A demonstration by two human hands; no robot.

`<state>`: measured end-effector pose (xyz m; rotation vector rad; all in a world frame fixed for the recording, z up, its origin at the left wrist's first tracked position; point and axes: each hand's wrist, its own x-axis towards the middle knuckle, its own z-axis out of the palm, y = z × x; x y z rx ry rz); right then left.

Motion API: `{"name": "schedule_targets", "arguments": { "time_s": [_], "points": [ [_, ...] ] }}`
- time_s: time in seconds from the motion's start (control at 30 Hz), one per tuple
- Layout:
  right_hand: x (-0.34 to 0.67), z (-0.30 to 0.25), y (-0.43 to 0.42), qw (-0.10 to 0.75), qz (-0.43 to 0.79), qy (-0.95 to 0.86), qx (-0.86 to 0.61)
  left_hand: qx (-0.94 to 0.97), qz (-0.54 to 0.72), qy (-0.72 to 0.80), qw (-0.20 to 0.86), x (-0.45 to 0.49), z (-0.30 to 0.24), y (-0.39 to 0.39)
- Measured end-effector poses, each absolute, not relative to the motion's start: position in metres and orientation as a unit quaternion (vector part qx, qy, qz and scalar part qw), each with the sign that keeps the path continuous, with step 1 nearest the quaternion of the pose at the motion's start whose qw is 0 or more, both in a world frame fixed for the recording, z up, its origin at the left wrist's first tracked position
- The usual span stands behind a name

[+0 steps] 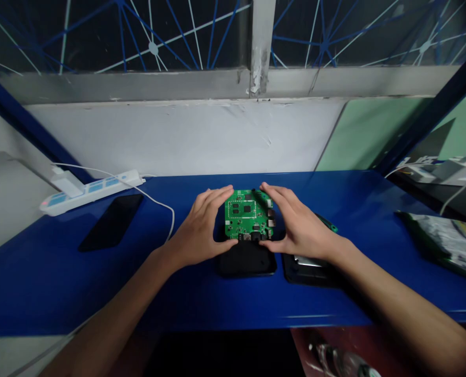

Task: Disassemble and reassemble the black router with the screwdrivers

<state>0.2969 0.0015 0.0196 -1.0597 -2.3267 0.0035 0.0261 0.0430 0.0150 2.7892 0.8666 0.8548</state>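
A green circuit board [247,214] is held between both hands above a black plastic case half [247,261] on the blue table [201,293]. My left hand [201,230] grips the board's left edge, thumb at the near side and fingers at the far corner. My right hand [298,222] grips the right edge the same way. A second black case part [309,268] with a grey plate inside lies just right of the first, partly under my right wrist. A green-handled tool [329,224] pokes out behind my right hand.
A white power strip [89,191] with a plugged adapter and white cable lies at the back left. A dark phone [111,222] lies flat near it. At the far right sit a tray of mixed items [448,241] and more cables.
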Motion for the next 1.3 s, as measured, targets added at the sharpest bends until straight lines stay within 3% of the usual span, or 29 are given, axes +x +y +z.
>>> {"name": "schedule_targets", "arguments": {
  "time_s": [0.17, 0.33, 0.47, 0.67, 0.83, 1.07, 1.3],
  "points": [
    [0.297, 0.017, 0.003, 0.3, -0.027, -0.874, -0.382, 0.933, 0.24, 0.266, -0.028, 0.049, 0.025, 0.04],
    [0.295, 0.02, -0.001, 0.307, -0.005, -0.873, -0.379, 0.931, 0.238, 0.277, -0.002, 0.064, 0.026, 0.036],
    [0.295, 0.024, -0.005, 0.333, 0.062, -0.862, -0.376, 0.911, 0.277, 0.29, 0.095, 0.06, 0.028, 0.03],
    [0.289, 0.018, -0.007, 0.31, 0.143, -0.861, -0.376, 0.851, 0.323, 0.249, 0.331, 0.055, 0.032, 0.022],
    [0.284, 0.012, -0.007, 0.343, 0.172, -0.845, -0.373, 0.821, 0.334, 0.23, 0.401, 0.059, 0.031, 0.018],
    [0.287, 0.008, 0.0, 0.383, 0.141, -0.802, -0.437, 0.778, 0.444, 0.294, 0.333, 0.047, 0.011, 0.032],
    [0.29, 0.012, 0.002, 0.352, 0.111, -0.815, -0.447, 0.834, 0.433, 0.282, 0.194, 0.03, 0.002, 0.046]
  ]
}}
